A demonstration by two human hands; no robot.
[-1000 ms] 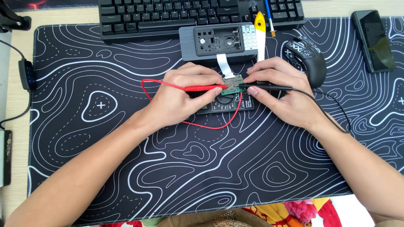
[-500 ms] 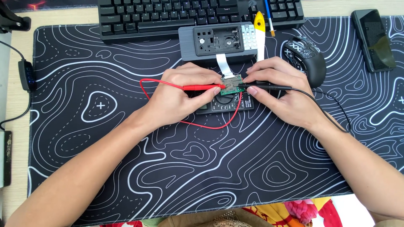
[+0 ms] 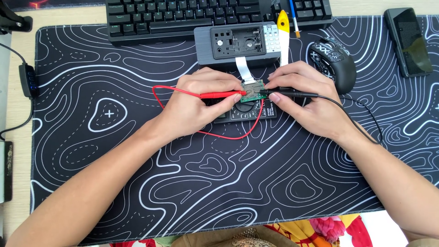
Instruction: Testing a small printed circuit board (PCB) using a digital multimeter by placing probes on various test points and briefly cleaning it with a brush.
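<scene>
From the head camera, looking straight down, the left hand (image 3: 194, 107) is closed around a red probe (image 3: 218, 95), pinched between thumb and fingers, its tip pressed onto a small green circuit board (image 3: 252, 91). The right hand (image 3: 307, 98) grips a black probe (image 3: 292, 93) in the same manner, its point meeting the board from the opposite side. The board lies between the two hands, on top of a black multimeter (image 3: 247, 110) that rests on the worktop mat (image 3: 228, 183), a black mat printed with white contour lines. Much of the meter is hidden under the fingers; its dial seems to show just below the board, though this is hard to make out.

A red lead (image 3: 228, 136) loops from the left-hand probe out and back under the meter's near edge. A black lead (image 3: 361, 110) runs from the right-hand probe past the wrist towards the right.

A white ribbon cable (image 3: 243, 71) joins the board to a grey opened device (image 3: 238, 43) lying just beyond the hands. Behind it is a black keyboard (image 3: 183, 16). A yellow-tipped tool (image 3: 284, 27) lies beside the grey device, and a black mouse (image 3: 334, 61) sits just beside the right hand. A dark phone (image 3: 409, 41) lies at the far right of the mat. At the left edge, a black cable with an inline switch (image 3: 27, 80) trails over the wooden worktop (image 3: 16, 55).
</scene>
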